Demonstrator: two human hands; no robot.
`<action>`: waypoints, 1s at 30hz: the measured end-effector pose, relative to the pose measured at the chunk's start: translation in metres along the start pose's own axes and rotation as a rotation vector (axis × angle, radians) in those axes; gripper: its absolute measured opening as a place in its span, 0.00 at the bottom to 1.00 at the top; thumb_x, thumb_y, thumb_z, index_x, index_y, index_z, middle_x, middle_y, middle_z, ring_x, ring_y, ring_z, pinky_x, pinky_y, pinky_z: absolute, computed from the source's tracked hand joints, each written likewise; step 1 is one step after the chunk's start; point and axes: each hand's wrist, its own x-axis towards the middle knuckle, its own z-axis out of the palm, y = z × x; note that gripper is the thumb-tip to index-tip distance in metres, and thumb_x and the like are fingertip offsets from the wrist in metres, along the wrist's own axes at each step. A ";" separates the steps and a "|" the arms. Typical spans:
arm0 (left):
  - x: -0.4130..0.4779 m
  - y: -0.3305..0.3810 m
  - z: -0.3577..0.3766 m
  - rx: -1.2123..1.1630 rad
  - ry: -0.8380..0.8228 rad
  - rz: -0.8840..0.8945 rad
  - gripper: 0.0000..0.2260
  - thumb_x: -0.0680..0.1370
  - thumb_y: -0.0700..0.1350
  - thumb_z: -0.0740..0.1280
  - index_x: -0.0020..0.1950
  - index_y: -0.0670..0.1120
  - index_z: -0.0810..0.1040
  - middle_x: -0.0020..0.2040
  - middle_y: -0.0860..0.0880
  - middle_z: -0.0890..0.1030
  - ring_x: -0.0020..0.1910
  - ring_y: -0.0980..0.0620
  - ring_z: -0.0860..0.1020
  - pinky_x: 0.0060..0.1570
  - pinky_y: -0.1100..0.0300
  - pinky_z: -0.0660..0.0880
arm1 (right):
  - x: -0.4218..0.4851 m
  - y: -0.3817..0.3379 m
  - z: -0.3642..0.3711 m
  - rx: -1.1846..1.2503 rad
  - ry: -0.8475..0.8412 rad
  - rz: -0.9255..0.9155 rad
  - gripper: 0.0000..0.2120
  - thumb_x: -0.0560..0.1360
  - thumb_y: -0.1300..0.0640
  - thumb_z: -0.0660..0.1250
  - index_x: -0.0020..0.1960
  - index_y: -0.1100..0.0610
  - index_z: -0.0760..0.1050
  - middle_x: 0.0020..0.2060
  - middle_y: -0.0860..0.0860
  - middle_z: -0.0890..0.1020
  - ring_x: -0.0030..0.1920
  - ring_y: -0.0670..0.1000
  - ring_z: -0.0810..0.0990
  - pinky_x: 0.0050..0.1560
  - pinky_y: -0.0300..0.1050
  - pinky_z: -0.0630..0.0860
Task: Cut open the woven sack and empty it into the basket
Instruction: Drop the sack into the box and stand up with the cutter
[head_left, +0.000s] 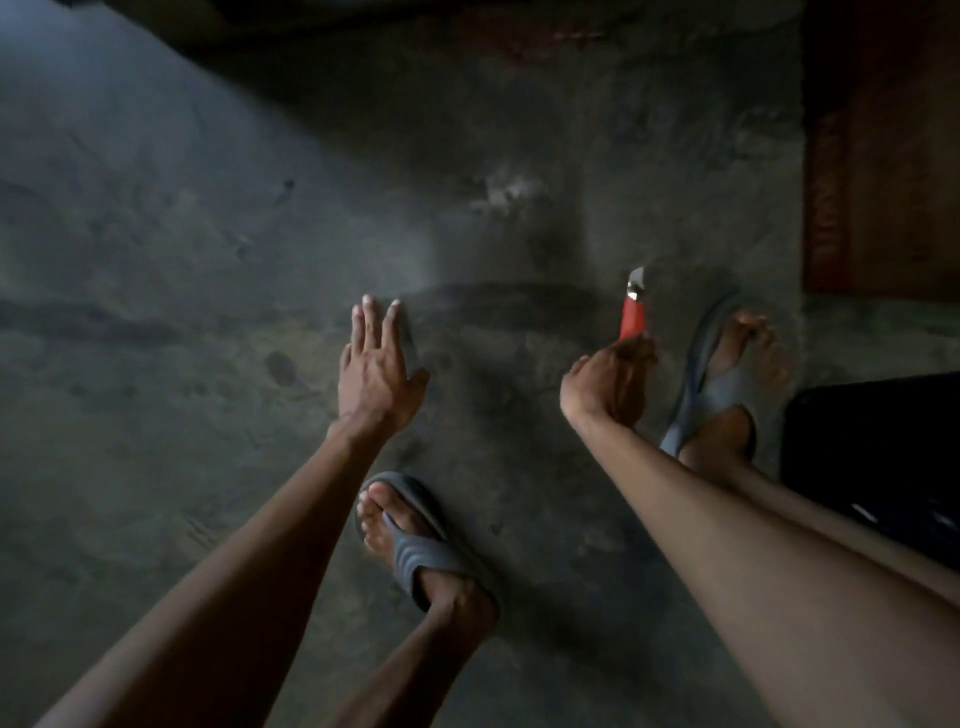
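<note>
My right hand grips a red utility knife by its handle, the short blade out and pointing away from me over the floor. My left hand is held out in front of me with straight, spread fingers and holds nothing. Neither the woven sack nor the basket is in view. Both hands hang above a bare, dim concrete floor.
My two feet in grey slide sandals, the left one and the right one, stand on the floor. A dark glossy object sits at the right edge. A reddish-brown wooden surface rises at the upper right.
</note>
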 end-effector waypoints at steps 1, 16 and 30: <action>0.005 -0.003 0.009 -0.015 0.017 -0.003 0.42 0.77 0.51 0.70 0.84 0.46 0.48 0.84 0.41 0.45 0.83 0.42 0.45 0.80 0.48 0.56 | 0.006 -0.004 0.009 0.011 0.058 0.037 0.35 0.80 0.55 0.59 0.78 0.71 0.46 0.78 0.67 0.53 0.78 0.63 0.56 0.74 0.55 0.62; 0.021 -0.011 0.029 -0.182 -0.010 0.032 0.42 0.77 0.47 0.71 0.84 0.44 0.49 0.83 0.37 0.43 0.83 0.38 0.42 0.80 0.50 0.51 | 0.045 0.024 -0.025 -0.026 0.217 0.053 0.09 0.74 0.61 0.69 0.53 0.60 0.83 0.49 0.60 0.86 0.53 0.60 0.84 0.50 0.47 0.80; -0.242 0.040 -0.220 -0.256 -0.121 0.054 0.36 0.79 0.49 0.68 0.83 0.43 0.55 0.83 0.39 0.54 0.83 0.42 0.52 0.79 0.55 0.52 | -0.240 -0.006 -0.252 0.420 -0.162 -0.138 0.10 0.74 0.66 0.63 0.45 0.56 0.81 0.43 0.62 0.84 0.48 0.63 0.84 0.48 0.55 0.79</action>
